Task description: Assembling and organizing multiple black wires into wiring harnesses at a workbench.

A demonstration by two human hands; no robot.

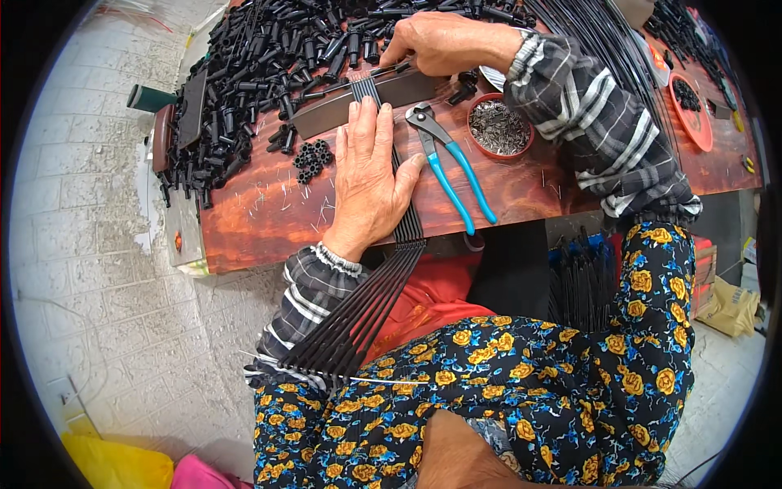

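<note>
My left hand (pixel 366 175) lies flat, fingers stretched out and thumb apart, over a row of thin black rods (pixel 358 322) that look like umbrella ribs. Their far ends rest across a long grey metal bar (pixel 322 121); toward me they fan out over the table edge to my left sleeve. My right hand (pixel 444 42) is curled at the far side of the bar, close to the rod tips. Its fingertips are pinched together, and what they grip is too hidden to name. Blue-handled pliers (pixel 456 167) lie with jaws slightly apart, right of my left hand.
A red bowl (pixel 498 156) of small metal pieces stands beside the pliers. Black tubular parts (pixel 261 73) heap at the far left of the reddish wooden table (pixel 269 228). A cluster of short black tubes (pixel 312 160) lies by the bar. An orange dish (pixel 698 134) sits at far right.
</note>
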